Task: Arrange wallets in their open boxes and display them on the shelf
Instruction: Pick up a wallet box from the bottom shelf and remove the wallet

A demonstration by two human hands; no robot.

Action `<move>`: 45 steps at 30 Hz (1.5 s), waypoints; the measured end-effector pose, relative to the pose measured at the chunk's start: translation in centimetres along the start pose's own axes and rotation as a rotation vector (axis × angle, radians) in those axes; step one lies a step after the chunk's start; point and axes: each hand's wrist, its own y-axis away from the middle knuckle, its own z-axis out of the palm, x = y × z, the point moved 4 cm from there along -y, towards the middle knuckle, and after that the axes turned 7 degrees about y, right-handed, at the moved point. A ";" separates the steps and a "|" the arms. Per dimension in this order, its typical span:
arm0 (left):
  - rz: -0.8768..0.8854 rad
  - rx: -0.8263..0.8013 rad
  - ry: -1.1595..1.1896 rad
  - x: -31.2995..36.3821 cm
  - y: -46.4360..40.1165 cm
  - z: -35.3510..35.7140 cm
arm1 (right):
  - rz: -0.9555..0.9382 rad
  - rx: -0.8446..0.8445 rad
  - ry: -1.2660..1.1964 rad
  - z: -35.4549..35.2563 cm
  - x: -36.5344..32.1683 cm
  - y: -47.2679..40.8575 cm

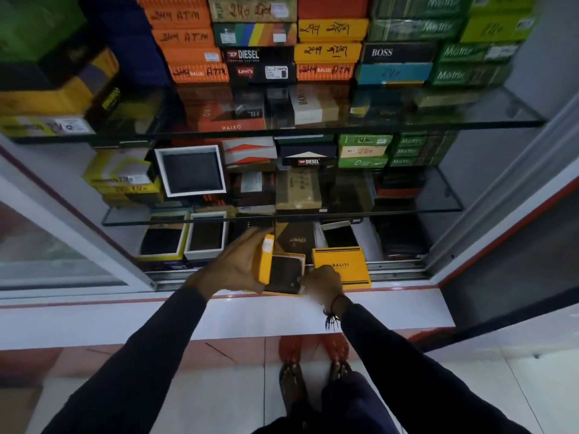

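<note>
My left hand (233,264) grips an open yellow box (265,261) by its left side, just above the white ledge at the cabinet's front. A dark wallet (285,272) lies in the box. My right hand (322,281) pinches the wallet's lower right corner. The yellow BALISI lid (343,266) leans at the right of the box, behind my right hand. On the bottom shelf two open boxes with dark wallets, one yellow (163,241) and one white (206,236), stand side by side at the left.
A white open box (191,170) with a dark wallet stands tilted on the middle glass shelf. Stacked closed boxes fill the top glass shelf (313,128). Another open white box (340,234) sits on the bottom shelf at right. The sliding-door rail (394,267) runs along the front.
</note>
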 end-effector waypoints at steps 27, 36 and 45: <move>-0.349 0.107 0.160 -5.4 4.4 5.6 | -0.261 0.325 0.362 -4.8 -0.7 1.7; -0.310 0.117 0.076 -3.4 1.6 6.1 | -0.230 0.152 0.529 -3.5 -2.7 0.4; -0.305 0.130 0.006 -4.7 2.1 5.9 | -0.362 0.131 0.619 -1.6 -3.9 -0.6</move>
